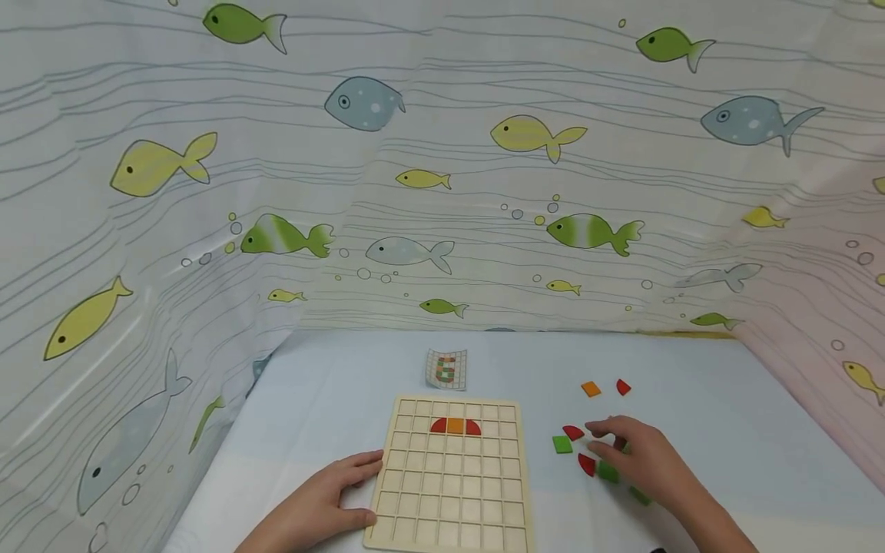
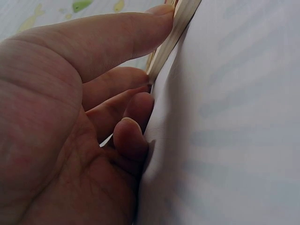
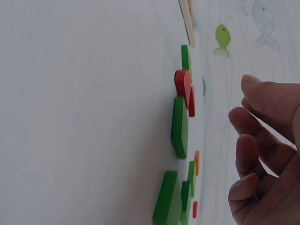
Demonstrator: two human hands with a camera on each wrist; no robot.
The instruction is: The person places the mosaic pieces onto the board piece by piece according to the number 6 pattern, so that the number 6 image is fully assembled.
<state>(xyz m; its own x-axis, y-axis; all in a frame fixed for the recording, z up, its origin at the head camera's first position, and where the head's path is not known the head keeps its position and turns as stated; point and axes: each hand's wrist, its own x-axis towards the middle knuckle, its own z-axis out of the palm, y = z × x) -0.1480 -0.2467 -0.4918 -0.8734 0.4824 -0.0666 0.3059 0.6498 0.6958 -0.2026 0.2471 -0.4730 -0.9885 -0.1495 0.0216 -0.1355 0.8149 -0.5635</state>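
A cream wooden grid board (image 1: 449,485) lies on the table, with an orange square (image 1: 456,425) set between two red quarter-round pieces near its top. My left hand (image 1: 328,495) rests against the board's left edge; the thumb and fingertips touch the side. To the right of the board, my right hand (image 1: 639,457) hovers over loose pieces, thumb and forefinger apart, nothing held. Beneath and around it are a red quarter-round piece (image 1: 587,464), a green square (image 1: 562,444) and another green square (image 1: 608,471), partly hidden by the hand. In the right wrist view, green blocks (image 3: 179,129) lie below the bent fingers.
Behind the board lies a small printed card (image 1: 445,370) showing a coloured pattern on a grid. Farther back on the right are an orange piece (image 1: 591,389) and a red quarter-round piece (image 1: 623,387). A fish-patterned curtain (image 1: 477,253) surrounds the table's back and sides.
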